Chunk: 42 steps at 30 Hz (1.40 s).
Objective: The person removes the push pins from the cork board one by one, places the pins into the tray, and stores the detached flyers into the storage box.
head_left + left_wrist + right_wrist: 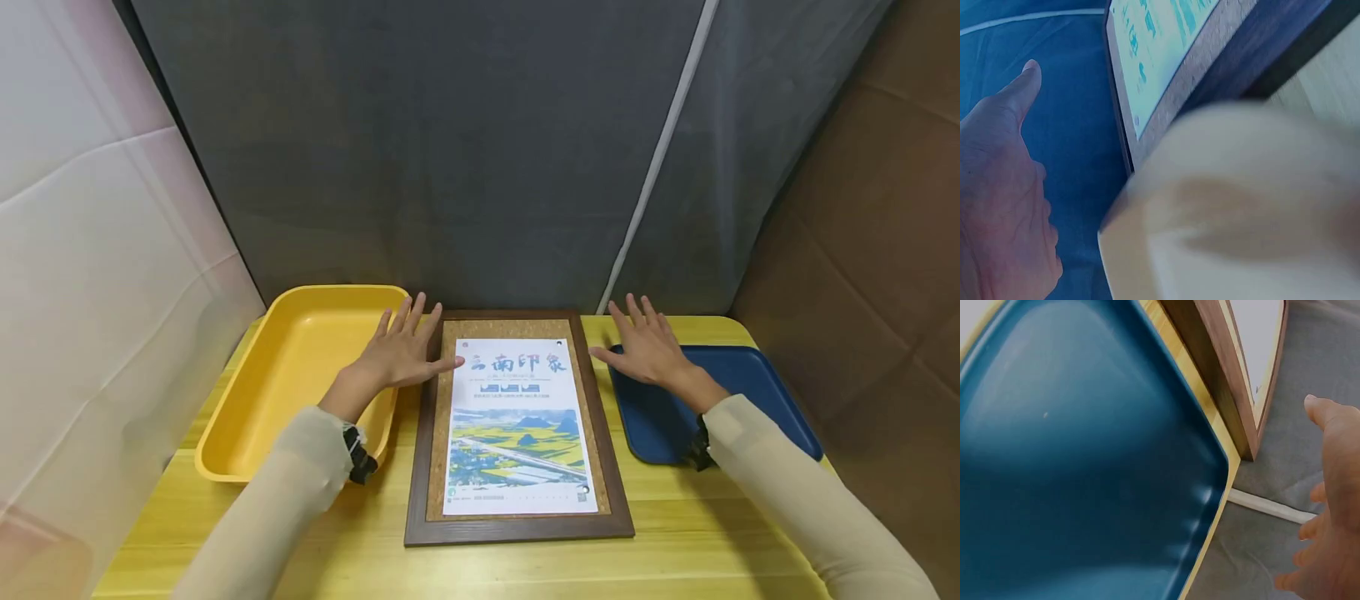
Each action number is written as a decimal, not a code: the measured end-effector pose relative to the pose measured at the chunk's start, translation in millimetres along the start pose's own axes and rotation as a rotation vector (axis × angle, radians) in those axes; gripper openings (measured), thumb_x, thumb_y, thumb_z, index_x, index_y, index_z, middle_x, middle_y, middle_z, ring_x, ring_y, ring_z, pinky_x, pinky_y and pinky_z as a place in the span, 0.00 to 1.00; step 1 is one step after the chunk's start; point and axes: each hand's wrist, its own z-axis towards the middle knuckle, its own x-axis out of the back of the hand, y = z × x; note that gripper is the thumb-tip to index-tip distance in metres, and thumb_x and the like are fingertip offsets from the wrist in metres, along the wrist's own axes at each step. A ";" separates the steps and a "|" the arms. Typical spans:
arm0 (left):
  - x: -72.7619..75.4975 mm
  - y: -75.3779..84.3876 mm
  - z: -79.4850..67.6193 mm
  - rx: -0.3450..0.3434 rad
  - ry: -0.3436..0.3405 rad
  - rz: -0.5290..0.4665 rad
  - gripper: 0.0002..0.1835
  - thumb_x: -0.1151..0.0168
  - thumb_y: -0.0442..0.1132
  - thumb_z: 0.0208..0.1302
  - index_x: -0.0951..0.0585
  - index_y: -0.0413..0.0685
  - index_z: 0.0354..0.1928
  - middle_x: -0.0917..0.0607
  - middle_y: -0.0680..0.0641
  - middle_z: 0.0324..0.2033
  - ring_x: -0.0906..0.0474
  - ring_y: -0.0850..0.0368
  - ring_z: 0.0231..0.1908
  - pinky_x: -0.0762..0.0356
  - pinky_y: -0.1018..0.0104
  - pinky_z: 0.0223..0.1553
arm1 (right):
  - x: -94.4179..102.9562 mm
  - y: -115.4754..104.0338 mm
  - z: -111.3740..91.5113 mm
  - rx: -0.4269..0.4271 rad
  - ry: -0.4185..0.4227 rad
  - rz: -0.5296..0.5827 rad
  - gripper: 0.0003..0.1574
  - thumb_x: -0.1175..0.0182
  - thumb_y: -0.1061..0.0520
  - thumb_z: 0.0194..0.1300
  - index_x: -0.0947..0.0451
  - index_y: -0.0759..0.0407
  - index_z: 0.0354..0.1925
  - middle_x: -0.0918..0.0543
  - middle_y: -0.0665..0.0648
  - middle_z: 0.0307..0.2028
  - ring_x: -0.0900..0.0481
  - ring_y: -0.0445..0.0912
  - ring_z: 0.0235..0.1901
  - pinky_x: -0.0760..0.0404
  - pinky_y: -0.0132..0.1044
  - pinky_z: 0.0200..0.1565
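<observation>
A cork board (519, 329) in a dark brown wooden frame lies in the middle of the table. On its cork is a printed poster (517, 425) with a landscape picture and large Chinese lettering, and small pins show at its right corners. My left hand (397, 354) is held with fingers spread between the yellow tray and the board's left side, its thumb over the poster's edge in the head view. To the right of the board, my right hand (647, 346) also spreads its fingers, near the blue tray. Both hands hold nothing.
A deep yellow tray (292, 392) stands on the left of the wooden table (360, 558). A shallow blue tray (738, 392) lies on the right. A grey curtain (420, 150) hangs behind, with a white wall (97, 250) at left and a brown one (870, 250) at right.
</observation>
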 end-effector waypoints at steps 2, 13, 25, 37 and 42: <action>-1.8 3.8 0.9 -0.005 0.005 -0.002 0.58 0.50 0.75 0.70 0.57 0.47 0.86 0.64 0.36 0.85 0.70 0.37 0.84 0.69 0.35 0.81 | -1.2 -1.9 1.0 0.008 0.004 -0.004 0.63 0.46 0.25 0.74 0.54 0.62 0.85 0.56 0.74 0.83 0.62 0.73 0.81 0.54 0.74 0.76; -20.3 19.2 7.0 -0.031 -0.024 0.027 0.59 0.52 0.78 0.70 0.61 0.48 0.86 0.65 0.38 0.85 0.69 0.37 0.84 0.65 0.36 0.81 | -9.4 -14.7 4.3 0.040 0.003 0.016 0.62 0.43 0.27 0.74 0.53 0.63 0.85 0.54 0.75 0.82 0.60 0.72 0.81 0.55 0.72 0.77; -33.2 41.6 0.0 -0.050 -0.049 -0.012 0.58 0.51 0.76 0.70 0.55 0.45 0.86 0.64 0.38 0.85 0.68 0.38 0.84 0.66 0.38 0.81 | -15.0 -29.4 6.7 0.082 0.013 0.030 0.60 0.43 0.29 0.75 0.51 0.64 0.84 0.48 0.76 0.81 0.54 0.72 0.81 0.51 0.69 0.78; -45.3 50.8 -6.1 -0.055 -0.073 -0.025 0.56 0.49 0.74 0.70 0.52 0.46 0.86 0.60 0.35 0.85 0.63 0.36 0.84 0.60 0.37 0.81 | -25.3 -44.9 10.7 0.127 0.053 0.046 0.57 0.40 0.31 0.74 0.44 0.66 0.82 0.38 0.76 0.76 0.42 0.73 0.76 0.40 0.70 0.74; -49.3 52.3 -7.0 -0.058 -0.093 -0.043 0.57 0.48 0.74 0.69 0.52 0.46 0.86 0.61 0.35 0.85 0.64 0.36 0.84 0.60 0.37 0.81 | -31.4 -47.5 13.3 0.125 0.068 0.042 0.53 0.39 0.32 0.75 0.39 0.65 0.80 0.34 0.75 0.73 0.37 0.72 0.73 0.34 0.70 0.69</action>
